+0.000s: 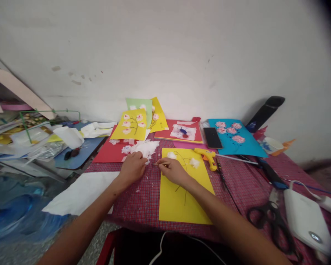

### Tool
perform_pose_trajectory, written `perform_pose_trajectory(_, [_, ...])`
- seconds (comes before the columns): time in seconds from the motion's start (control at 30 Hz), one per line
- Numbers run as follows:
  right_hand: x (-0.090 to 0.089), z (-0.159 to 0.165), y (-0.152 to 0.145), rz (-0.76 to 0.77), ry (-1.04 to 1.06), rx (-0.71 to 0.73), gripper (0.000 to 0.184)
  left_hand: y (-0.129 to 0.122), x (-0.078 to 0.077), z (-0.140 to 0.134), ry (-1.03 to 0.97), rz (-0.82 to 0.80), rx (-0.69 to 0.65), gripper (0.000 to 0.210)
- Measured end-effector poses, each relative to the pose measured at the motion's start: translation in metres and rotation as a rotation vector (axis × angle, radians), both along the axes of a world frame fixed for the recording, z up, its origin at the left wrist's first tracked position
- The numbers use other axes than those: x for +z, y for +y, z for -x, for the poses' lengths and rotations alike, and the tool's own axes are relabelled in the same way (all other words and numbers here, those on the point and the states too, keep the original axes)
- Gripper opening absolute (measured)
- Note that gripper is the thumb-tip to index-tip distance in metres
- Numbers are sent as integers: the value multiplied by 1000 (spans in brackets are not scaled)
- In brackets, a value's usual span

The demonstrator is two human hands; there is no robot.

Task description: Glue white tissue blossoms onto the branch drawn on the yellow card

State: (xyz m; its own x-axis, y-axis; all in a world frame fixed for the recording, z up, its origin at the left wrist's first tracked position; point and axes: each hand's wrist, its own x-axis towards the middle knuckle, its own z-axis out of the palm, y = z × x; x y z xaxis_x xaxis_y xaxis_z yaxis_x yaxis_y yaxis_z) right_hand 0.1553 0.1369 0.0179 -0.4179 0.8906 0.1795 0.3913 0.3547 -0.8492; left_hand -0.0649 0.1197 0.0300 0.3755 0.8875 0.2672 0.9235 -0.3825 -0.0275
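**A crowded checked tabletop by a pale wall**

The right grip pinches a thin stick; its forearm partly covers the yellow sheet beneath. The left grip rests beside white tissue; whether it holds any cannot be told. Just right of the right grip lies a glue gun, then a phone beyond. Past the left grip lean flower cards. Scissors lie well right, the wall behind everything.
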Motion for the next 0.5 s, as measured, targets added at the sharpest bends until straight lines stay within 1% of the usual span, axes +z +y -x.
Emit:
perform_pose_trajectory(0.07, [0,-1,-1,-3,-4,0,24,3,-1,-2,32,-4,15,20])
perform_pose_trajectory(0.13, [-1,-1,-1,-4,-3,1,24,5,-2,2,-31,-7,19,24])
perform_pose_trajectory(0.2, [-2,-1,-1,-10,1,1,24,5,-3,8,-177,-10,24,22])
perform_pose_trajectory(0.3, [-4,-1,1,-25,3,3,24,3,-2,18,-480,37,47,16])
perform_pose_trajectory(0.4, [-3,0,2,-41,-2,16,24,-1,3,23,-773,170,127,17])
perform_pose_trajectory(0.5, [1,-1,0,-12,7,11,23,-2,9,23,-922,297,217,23])
